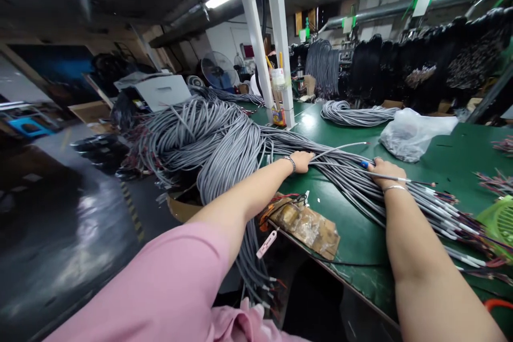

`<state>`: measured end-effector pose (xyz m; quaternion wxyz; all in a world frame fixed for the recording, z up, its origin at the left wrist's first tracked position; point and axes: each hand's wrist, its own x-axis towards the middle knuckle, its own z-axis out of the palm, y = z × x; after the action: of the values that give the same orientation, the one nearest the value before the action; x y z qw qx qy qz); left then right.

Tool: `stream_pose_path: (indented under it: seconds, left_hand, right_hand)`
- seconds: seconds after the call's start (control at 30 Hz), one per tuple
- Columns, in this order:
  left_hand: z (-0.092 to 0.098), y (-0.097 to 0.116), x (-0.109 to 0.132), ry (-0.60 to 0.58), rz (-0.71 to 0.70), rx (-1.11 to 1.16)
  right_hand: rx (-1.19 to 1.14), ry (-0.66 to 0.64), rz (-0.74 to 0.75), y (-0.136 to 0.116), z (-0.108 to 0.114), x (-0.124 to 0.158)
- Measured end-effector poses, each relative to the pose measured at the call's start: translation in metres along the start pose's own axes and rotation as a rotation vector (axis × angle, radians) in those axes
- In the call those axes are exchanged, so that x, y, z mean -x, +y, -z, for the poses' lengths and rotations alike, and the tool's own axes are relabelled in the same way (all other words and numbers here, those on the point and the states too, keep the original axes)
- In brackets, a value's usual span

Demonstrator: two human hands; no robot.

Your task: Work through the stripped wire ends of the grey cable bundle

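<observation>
The bundle of grey cables (344,171) lies stretched across the green table (328,203) in front of me, running from upper left to lower right. My left hand (301,161) is on its upper part, fingers grasping the cables, and one loose cable sticks out from there toward the right. My right hand (382,171) lies farther along, its fingers bent over the bundle, with something small and blue (364,164) at the thumb; I cannot tell how tightly they close. Beyond that hand the cables end in white sleeves (447,216) and thin coloured wires, near a green basket (497,224) at the table's right side.

Just below my left hand, a taped piece of cardboard (308,227) sits at the table's near edge, a pink tag (266,244) beside it. To my left, a big heap of grey cable coils (180,133) bulges up, some strands hanging down past the edge. Across the table are a clear plastic bag (409,133), another grey coil (356,114) and two white posts (282,64). Farther back, black cables (372,69) hang in a row, and a fan (218,70) stands to the left.
</observation>
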<state>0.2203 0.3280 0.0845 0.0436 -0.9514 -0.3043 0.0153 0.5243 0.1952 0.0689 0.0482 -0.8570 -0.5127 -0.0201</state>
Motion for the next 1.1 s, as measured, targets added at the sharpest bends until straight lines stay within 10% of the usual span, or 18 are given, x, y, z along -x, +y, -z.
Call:
stream_pose_path:
  seconds: [0.2,0.53,0.83,1.1]
  left_hand:
    - [0.009,0.001,0.003,-0.055,-0.009,-0.005]
    - [0.025,-0.021,0.092,-0.224,-0.034,0.081]
    - [0.018,-0.019,0.108,-0.087,-0.188,-0.072]
    - [0.023,-0.011,0.117,0.108,0.053,-0.1]
  right_hand:
    - [-0.007,-0.003,0.017,0.006,-0.006,-0.006]
    - [-0.03,-0.015,0.006,0.004,-0.006,-0.005]
    - [-0.031,0.015,0.025,0.004,-0.011,-0.01]
    - [-0.035,0.016,0.042,0.01,-0.019,-0.019]
